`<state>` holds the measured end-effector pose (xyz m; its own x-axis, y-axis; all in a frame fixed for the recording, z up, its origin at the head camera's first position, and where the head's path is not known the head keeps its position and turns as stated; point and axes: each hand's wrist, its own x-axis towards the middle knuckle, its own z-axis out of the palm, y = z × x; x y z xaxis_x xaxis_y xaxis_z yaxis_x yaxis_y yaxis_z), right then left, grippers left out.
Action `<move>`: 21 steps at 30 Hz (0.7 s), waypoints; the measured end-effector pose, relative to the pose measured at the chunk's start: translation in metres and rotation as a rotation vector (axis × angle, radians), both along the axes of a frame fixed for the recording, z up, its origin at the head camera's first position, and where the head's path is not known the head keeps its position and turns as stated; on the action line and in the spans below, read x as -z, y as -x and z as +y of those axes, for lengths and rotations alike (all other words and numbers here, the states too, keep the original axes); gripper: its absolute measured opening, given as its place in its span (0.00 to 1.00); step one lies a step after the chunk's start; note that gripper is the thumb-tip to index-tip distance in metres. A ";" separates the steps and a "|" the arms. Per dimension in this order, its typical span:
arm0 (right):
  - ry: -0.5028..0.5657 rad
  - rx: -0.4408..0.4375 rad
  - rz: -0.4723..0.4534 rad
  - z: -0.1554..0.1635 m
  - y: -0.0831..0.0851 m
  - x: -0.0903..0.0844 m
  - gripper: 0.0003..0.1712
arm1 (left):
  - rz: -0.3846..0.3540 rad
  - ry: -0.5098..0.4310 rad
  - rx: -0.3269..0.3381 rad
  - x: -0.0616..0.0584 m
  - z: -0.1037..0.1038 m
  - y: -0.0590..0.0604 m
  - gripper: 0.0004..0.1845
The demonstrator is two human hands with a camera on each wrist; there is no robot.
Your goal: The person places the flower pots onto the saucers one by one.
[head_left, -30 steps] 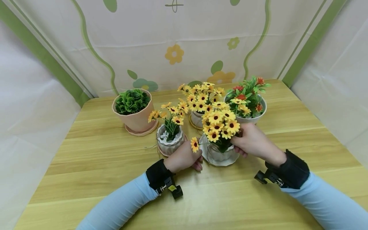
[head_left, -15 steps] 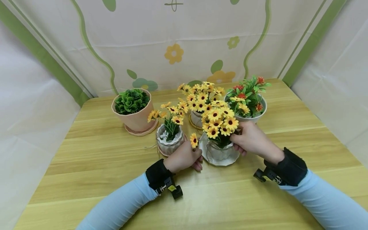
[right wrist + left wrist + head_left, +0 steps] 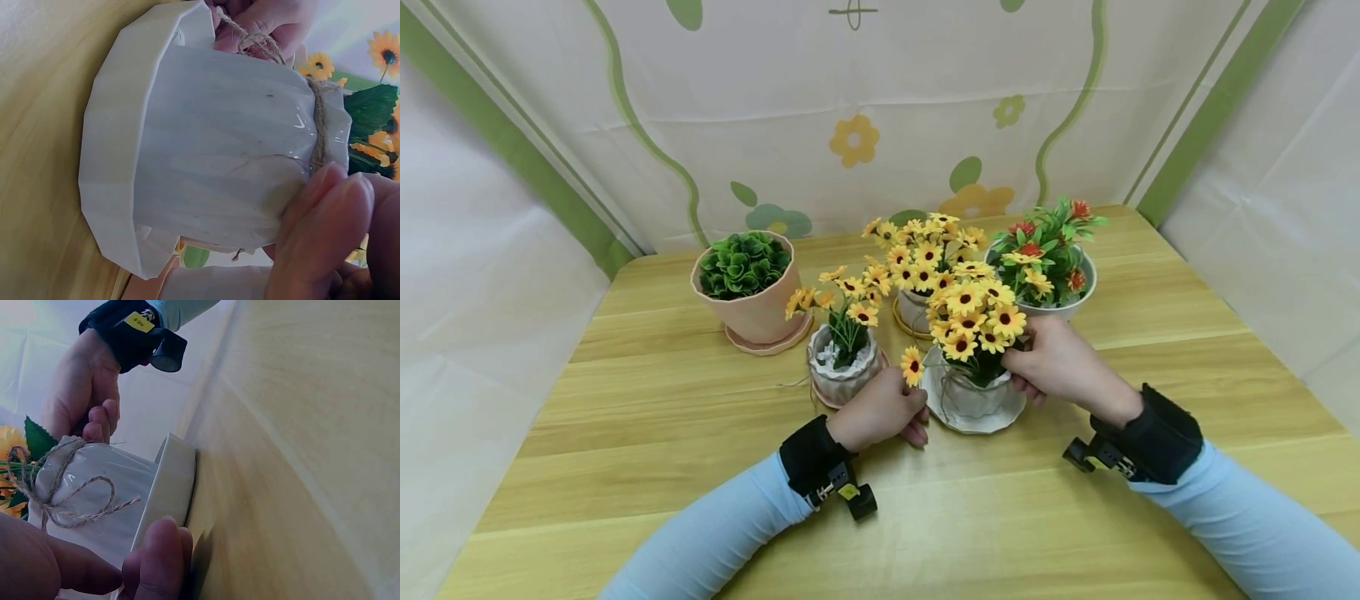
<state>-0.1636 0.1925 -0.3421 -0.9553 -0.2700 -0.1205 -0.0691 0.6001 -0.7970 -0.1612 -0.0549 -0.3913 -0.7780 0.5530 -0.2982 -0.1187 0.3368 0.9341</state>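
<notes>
A white pot (image 3: pixel 973 398) wrapped in clear film and tied with twine (image 3: pixel 56 500) holds a bunch of yellow daisies (image 3: pixel 973 321) and stands on a white saucer (image 3: pixel 942 417) at the table's middle. My left hand (image 3: pixel 886 410) is at the saucer's left edge, its thumb and fingers (image 3: pixel 156 562) curled against the saucer rim (image 3: pixel 172 481). My right hand (image 3: pixel 1048 358) grips the pot's right side just under the flowers, fingertips (image 3: pixel 325 225) on the wrapped pot rim (image 3: pixel 219 144). One daisy (image 3: pixel 912 367) sticks out above the left hand.
Behind stand a pink pot of green leaves (image 3: pixel 748 287), a small ribbed white pot of daisies (image 3: pixel 842 371), another daisy pot (image 3: pixel 917 258) and a white bowl of red and orange flowers (image 3: pixel 1048 267). The wooden table (image 3: pixel 662 433) is bordered by cloth walls.
The pot and its flowers have shifted slightly and the loose daisy has risen a little. Both hands keep their hold, the right one having moved slightly up and left.
</notes>
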 end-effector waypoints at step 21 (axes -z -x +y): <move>-0.008 -0.056 0.016 0.006 -0.001 -0.002 0.04 | -0.007 0.010 -0.019 -0.001 0.001 -0.002 0.18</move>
<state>-0.1623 0.1986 -0.3398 -0.9406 -0.3220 -0.1076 -0.1153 0.6011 -0.7908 -0.1595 -0.0542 -0.3908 -0.7863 0.5352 -0.3088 -0.1312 0.3438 0.9298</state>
